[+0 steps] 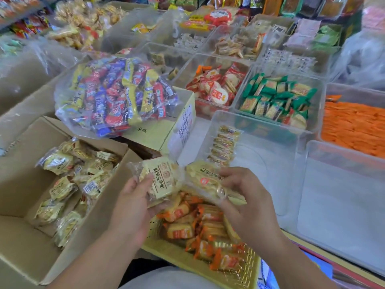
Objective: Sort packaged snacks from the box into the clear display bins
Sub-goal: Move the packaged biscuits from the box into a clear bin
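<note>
An open cardboard box [23, 184] at the lower left holds several yellow snack packets [60, 161]. My left hand [133, 203] grips one yellow packet [164, 180] with its printed face up. My right hand [248, 203] grips a second yellow packet [204, 178] just beside it. Both packets hover above a yellow basket. Right behind them stands a clear display bin [270, 163] with a short row of the same yellow packets [225, 144] upright along its left wall.
The yellow mesh basket [166, 253] under my hands holds several orange packets. A big clear bag of mixed sweets [116, 94] lies on a closed carton [166, 130]. Clear bins behind hold red [216, 86], green [277, 97] and orange [352, 126] snacks. Another clear bin [343, 205] stands at right.
</note>
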Motion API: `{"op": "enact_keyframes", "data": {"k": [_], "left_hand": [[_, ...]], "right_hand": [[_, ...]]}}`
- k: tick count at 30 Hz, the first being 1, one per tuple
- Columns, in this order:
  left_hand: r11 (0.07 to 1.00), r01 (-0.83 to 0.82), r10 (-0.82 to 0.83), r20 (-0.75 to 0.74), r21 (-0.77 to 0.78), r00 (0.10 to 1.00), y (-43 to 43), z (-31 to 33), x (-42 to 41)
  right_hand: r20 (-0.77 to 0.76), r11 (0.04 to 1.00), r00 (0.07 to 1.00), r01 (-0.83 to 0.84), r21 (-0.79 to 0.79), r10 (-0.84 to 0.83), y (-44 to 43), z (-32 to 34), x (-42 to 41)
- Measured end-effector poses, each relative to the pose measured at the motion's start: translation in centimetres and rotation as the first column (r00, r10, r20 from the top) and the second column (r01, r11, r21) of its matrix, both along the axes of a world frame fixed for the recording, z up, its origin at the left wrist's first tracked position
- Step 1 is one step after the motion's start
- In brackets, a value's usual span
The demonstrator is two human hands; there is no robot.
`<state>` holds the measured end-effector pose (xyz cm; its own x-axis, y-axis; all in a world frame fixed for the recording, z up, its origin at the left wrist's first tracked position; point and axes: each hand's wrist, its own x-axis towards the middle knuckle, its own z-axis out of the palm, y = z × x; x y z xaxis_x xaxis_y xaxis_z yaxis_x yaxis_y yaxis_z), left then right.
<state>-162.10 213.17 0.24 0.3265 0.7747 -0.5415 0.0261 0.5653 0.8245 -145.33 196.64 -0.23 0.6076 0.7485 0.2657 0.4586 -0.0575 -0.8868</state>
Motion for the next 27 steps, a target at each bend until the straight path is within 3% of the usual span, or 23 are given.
{"op": "enact_keyframes", "data": {"k": [3, 7, 13, 19, 27], "left_hand": [[0.996, 0.072, -0.071, 0.031, -0.048, 0.997, -0.5, -0.1, 0.8], [0.974, 0.198, -0.189, 0.084, -0.112, 0.978, -1.2, 0.1, 2.4], [0.953, 0.278, -0.273, 0.061, -0.116, 0.96, -1.8, -0.9, 4.1], [0.945, 0.3, -0.302, 0.006, -0.131, 0.953, -1.9, -2.0, 5.8], [0.951, 0.266, -0.264, 0.034, -0.155, 0.964, -0.8, -2.5, 6.8]], "right_hand": [[0.271, 0.992, 0.961, -0.081, 0.099, 0.052, 0.2, -0.8, 0.9], [0.373, 0.995, 0.923, -0.101, -0.007, 0.096, 0.1, -2.4, 0.8], [0.342, 0.983, 0.931, -0.073, -0.171, 0.128, -0.6, -4.0, 1.0], [0.341, 0.981, 0.94, 0.081, -0.179, -0.016, -0.9, -5.1, 4.0], [0.301, 0.859, 0.943, 0.266, -0.437, -0.139, -0.4, -8.8, 14.0]]}}
